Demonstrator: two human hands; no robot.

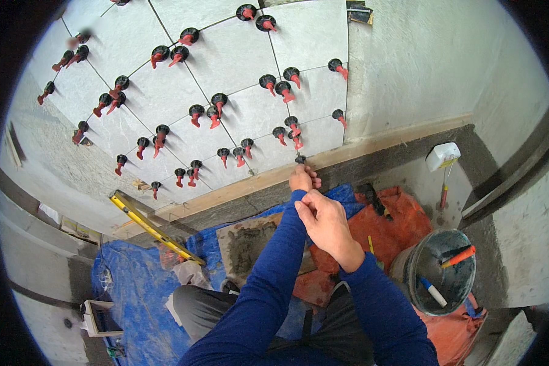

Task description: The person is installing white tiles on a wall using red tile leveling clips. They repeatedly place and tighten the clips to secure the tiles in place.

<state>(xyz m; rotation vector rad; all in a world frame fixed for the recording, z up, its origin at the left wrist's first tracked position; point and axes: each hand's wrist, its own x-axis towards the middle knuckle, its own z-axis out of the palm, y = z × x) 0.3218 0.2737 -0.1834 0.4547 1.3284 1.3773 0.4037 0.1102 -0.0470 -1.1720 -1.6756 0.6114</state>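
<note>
Grey wall tiles (238, 70) carry several tile levelling clips with black round bases and red T-shaped handles, such as the tile levelling clip (247, 145). My left hand (301, 179) reaches to the bottom edge of the tiles, its fingers closed at a low tile levelling clip (300, 160). Only that clip's black base shows; its handle is hidden by the fingers. My right hand (330, 229) lies across my left wrist, thumb and fingers closed on the cuff of the blue left sleeve (299, 196).
A wooden batten (384, 139) runs under the tiles. A yellow spirit level (149, 226) leans at the left. On the right, a bucket (402, 268) holds tools with orange and blue-white handles. Blue tarp (137, 299) and orange sheeting (402, 213) cover the floor. A white box (443, 156) hangs low on the wall.
</note>
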